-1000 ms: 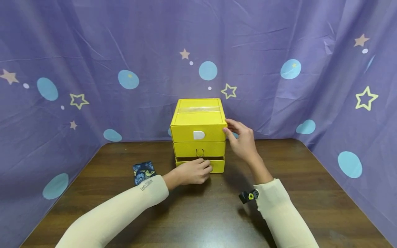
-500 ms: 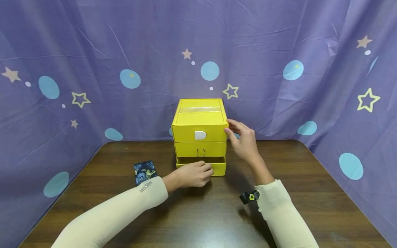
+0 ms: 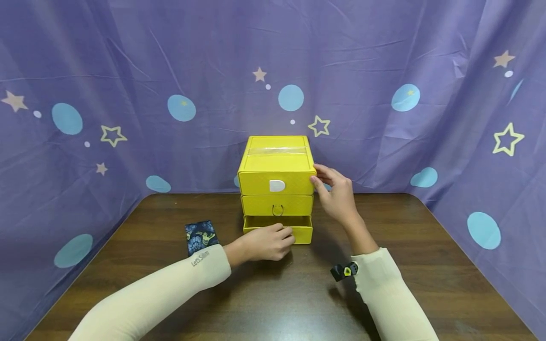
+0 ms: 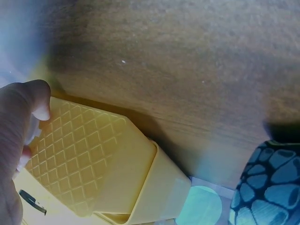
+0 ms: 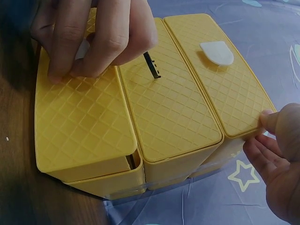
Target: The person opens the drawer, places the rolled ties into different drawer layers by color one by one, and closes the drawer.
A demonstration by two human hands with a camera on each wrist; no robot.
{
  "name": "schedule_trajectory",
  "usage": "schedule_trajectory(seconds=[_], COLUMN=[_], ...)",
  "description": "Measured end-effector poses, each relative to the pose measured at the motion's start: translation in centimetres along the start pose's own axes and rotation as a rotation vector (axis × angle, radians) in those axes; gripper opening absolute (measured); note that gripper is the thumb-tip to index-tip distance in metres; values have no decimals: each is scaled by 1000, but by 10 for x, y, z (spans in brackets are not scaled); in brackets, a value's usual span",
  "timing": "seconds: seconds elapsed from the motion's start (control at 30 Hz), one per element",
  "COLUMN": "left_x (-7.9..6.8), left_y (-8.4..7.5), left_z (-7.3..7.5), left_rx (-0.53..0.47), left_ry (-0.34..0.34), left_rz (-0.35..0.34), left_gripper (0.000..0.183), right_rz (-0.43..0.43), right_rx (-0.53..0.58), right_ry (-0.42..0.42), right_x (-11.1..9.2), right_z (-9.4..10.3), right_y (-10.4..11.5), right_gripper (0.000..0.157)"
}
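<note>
The table [image 3: 307, 298] is brown wood with darker streaks, and its far corners, beyond both hands, are round. Nearer than the left hand [image 3: 269, 242], the wood has a shiny patch. A yellow box with three drawers [image 3: 277, 156] stands upright on the table, just behind the left hand and to the left of the right hand [image 3: 337, 194]. Its bottom drawer [image 3: 303, 234] is partly out over the wood. A dark blue flowery cloth or pouch [image 3: 200, 234] lies flat, left of the left hand, with the left sleeve [image 3: 170, 284] hiding one corner.
</note>
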State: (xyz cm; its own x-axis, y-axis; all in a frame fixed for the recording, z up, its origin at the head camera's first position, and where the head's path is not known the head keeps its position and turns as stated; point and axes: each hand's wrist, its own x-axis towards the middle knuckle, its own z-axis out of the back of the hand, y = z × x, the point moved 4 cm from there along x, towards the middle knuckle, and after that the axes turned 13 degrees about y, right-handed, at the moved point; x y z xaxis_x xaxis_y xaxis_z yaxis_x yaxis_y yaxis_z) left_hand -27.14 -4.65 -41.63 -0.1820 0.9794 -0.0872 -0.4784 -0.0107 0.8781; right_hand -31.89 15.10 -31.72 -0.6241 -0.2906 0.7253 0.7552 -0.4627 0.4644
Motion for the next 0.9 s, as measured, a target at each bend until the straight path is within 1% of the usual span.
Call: schedule_trajectory(seconds=[0.3,0.63,0.9], left_x=[0,-1,-2], left_y=[-4,-8,-11], left_z=[4,8,16], left_rx=[2,-6,-7], left_ry=[2,-18,-67], left_rz=[-3,-3,-7], left_gripper=[23,29,33], right_rz=[-1,6,-3], right_rx=[1,13,15], right_ry=[-2,-3,1], right_x=[0,-1,-1], right_z=[1,1,1], right_y=[2,2,1], right_gripper=[33,33,33])
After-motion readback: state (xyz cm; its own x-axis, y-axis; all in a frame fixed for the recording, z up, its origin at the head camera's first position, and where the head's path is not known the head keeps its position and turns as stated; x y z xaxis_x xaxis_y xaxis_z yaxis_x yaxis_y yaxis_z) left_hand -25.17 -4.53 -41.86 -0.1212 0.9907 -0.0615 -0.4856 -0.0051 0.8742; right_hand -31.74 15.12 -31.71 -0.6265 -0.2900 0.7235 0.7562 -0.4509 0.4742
